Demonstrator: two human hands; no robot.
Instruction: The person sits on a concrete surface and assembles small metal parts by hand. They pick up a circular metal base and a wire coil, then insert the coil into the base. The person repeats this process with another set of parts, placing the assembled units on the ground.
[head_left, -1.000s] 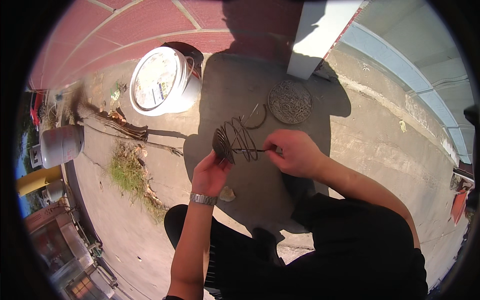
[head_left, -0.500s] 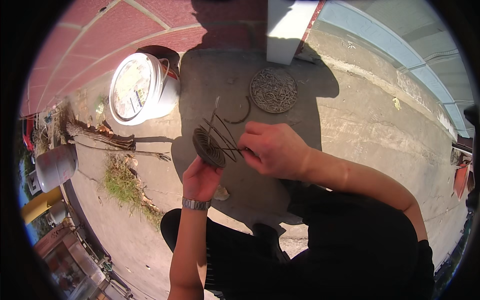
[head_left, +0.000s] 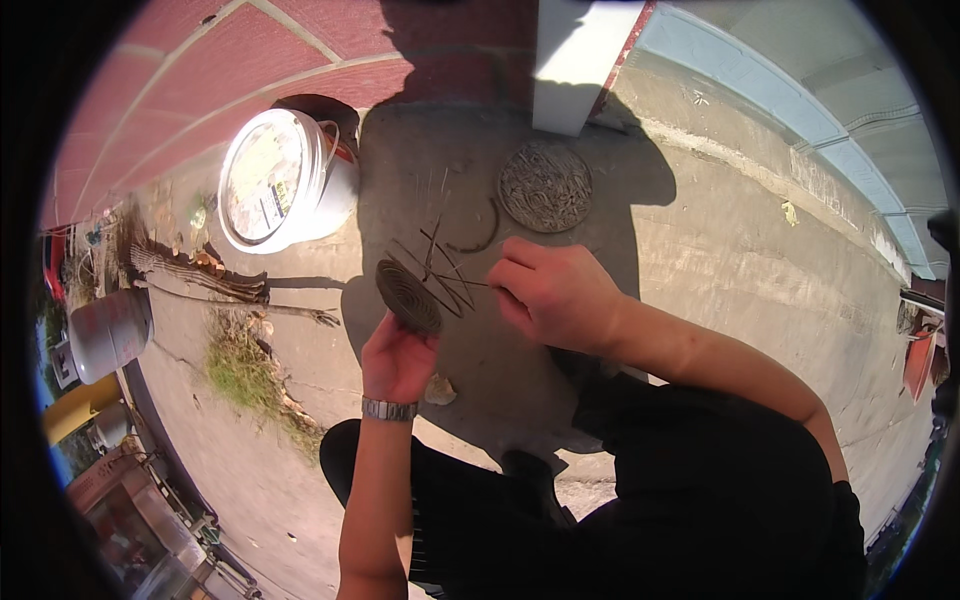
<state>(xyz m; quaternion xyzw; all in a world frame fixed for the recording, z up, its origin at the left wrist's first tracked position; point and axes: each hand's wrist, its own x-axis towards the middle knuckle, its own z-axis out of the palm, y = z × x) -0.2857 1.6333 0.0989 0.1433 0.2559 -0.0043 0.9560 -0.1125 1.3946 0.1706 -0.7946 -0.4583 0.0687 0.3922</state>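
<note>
My left hand [head_left: 400, 362], a metal watch on its wrist, is closed on the lower edge of a dark, ridged spiral disc [head_left: 408, 296] that looks like a mosquito coil. The disc is tilted, its ringed face turned to the right. Several thin dark curved strands [head_left: 450, 290] cross in front of it. To the right, my right hand [head_left: 545, 295] pinches the end of one thin strand, its fingertips partly hidden. On the concrete beyond lies a loose dark curved piece [head_left: 488, 230]. Beside it sits a round shallow dish [head_left: 546, 190] full of grey bits.
A white lidded bucket [head_left: 270, 185] stands at the far left. Dry wood [head_left: 200, 272] and a grass tuft [head_left: 245, 360] lie left of me. A white post [head_left: 575, 80] rises by the red tiled surface [head_left: 300, 45] at the back. A small stone [head_left: 440, 388] lies near my left hand.
My right hand has shifted slightly right and the strand it pinches now stretches toward it. The disc has tipped a little and its ringed face shows more.
</note>
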